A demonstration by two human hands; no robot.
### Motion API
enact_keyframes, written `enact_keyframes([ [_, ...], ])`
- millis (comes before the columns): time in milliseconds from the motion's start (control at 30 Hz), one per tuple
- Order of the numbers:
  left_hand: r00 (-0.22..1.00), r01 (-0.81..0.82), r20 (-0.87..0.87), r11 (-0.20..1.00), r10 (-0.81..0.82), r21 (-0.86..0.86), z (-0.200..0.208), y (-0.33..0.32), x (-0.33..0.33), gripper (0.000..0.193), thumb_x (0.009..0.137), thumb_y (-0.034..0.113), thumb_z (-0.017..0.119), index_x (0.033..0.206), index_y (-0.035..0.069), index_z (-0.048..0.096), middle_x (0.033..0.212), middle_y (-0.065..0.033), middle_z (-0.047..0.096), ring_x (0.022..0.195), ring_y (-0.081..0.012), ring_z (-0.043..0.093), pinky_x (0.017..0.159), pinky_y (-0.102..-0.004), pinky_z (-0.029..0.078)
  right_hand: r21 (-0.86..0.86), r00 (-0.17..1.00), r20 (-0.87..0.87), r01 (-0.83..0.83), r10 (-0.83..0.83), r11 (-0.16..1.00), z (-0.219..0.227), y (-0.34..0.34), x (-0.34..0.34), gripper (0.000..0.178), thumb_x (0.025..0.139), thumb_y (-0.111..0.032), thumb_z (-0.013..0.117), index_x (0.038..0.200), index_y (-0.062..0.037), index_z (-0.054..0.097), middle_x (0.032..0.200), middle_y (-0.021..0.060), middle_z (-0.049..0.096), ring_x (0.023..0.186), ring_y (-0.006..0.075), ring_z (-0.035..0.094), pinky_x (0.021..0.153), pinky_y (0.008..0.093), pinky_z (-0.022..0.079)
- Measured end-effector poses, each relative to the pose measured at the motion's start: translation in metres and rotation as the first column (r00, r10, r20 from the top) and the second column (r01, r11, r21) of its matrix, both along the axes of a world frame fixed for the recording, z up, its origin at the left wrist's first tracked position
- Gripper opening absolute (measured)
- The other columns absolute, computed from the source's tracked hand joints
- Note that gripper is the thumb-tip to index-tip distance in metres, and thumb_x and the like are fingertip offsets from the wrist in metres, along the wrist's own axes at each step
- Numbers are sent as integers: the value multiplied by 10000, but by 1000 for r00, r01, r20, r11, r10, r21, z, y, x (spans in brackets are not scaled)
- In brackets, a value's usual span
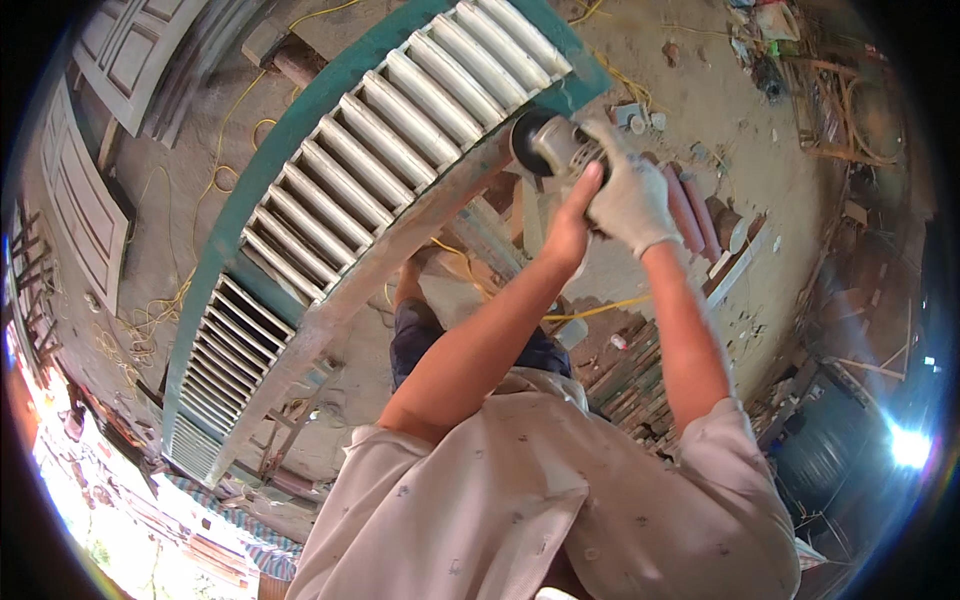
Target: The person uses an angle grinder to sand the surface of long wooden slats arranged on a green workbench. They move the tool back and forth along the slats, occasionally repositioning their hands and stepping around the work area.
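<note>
Both of my hands are closed around an angle grinder (pixel 568 146) with a round black disc. My left hand (pixel 571 222) is bare and grips it from the near left side, thumb pointing up. My right hand (pixel 632 195), in a pale work glove, wraps its right side and hides much of its body. The disc is beside the right end of a long louvred shutter (pixel 262 180), next to its green frame; whether it touches the edge I cannot tell. White slats fill the shutter's panels, and its near edge is brownish.
Panelled doors (pixel 88 190) lean at the left. Yellow cable (pixel 610 306) runs over the floor below my arms, with more looped at the left. Reddish boards (pixel 690 215) and stacked wood strips (pixel 625 385) lie at the right. A bright lamp (pixel 910 447) shines at far right.
</note>
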State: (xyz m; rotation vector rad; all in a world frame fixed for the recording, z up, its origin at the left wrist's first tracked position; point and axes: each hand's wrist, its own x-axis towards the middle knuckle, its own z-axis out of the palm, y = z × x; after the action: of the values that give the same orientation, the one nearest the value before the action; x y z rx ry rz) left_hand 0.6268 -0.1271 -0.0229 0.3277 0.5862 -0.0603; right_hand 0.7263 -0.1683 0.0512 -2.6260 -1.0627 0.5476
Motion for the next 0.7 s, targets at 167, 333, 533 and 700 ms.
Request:
enact_keyframes([
  [167, 975, -216, -58, 976, 216, -7, 8, -7, -21, 674, 1053, 601, 611, 1474, 75, 586, 1403, -113, 665, 1278, -242, 631, 1125, -420, 466, -110, 996, -87, -4, -6, 994, 8, 14, -22, 638, 867, -237, 724, 1489, -232, 582, 1167, 201, 774, 1051, 433, 752, 915, 529, 585],
  [333, 918, -384, -123, 923, 376, -40, 9, -22, -105, 701, 1058, 586, 615, 1529, 72, 541, 1447, -98, 644, 1359, -245, 598, 1196, -422, 426, 40, 974, -166, -149, 154, 988, -4, 10, -86, 651, 883, -283, 712, 1515, -251, 560, 1217, 191, 740, 1010, 428, 757, 858, 549, 599],
  [533, 879, -463, -139, 886, 456, -25, 10, -23, -130, 673, 1081, 551, 585, 1534, 56, 527, 1446, -112, 645, 1349, -248, 614, 1192, -415, 438, -36, 962, -187, -209, 199, 977, -1, 20, -110, 694, 896, -293, 699, 1559, -261, 496, 1304, 224, 697, 1022, 433, 752, 872, 559, 593],
  [700, 939, -342, -54, 940, 341, -8, -5, -20, -61, 641, 1065, 576, 615, 1453, 66, 605, 1346, -71, 677, 1237, -195, 634, 1124, -381, 463, 31, 989, -116, -88, 91, 996, -4, 10, -49, 661, 864, -251, 734, 1500, -240, 555, 1242, 238, 742, 1076, 447, 749, 898, 555, 589],
])
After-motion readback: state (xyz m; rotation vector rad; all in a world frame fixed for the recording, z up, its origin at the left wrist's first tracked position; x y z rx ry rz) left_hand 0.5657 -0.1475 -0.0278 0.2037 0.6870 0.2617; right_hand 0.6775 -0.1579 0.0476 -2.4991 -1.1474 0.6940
